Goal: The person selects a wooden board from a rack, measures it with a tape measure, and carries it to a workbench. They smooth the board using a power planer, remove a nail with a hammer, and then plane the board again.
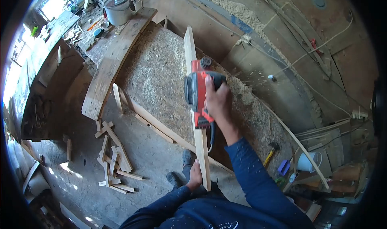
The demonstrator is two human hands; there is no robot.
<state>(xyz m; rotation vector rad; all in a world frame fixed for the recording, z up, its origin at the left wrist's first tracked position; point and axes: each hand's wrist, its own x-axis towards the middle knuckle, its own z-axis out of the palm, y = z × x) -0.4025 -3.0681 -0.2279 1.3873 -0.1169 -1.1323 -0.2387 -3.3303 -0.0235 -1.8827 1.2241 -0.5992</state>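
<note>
My right hand (217, 100) is closed around the handle of a red and black electric planer (198, 90). The planer sits on a long, narrow wooden board (201, 152), covering its middle part. Near me, my left hand (195, 176) grips the board's close end from its left side; its fingers are partly hidden. The board's far end (189, 43) reaches across the shaving-strewn workbench (151, 75). A dark power cord (212, 136) hangs from the back of the planer.
A wide plank (113, 61) crosses the bench's left end, with a white bucket (117, 11) behind it. Cut wood pieces (115, 158) lie heaped on the floor. At right are a hammer (271, 153), a purple-handled item (284, 167) and a pale bucket (308, 161).
</note>
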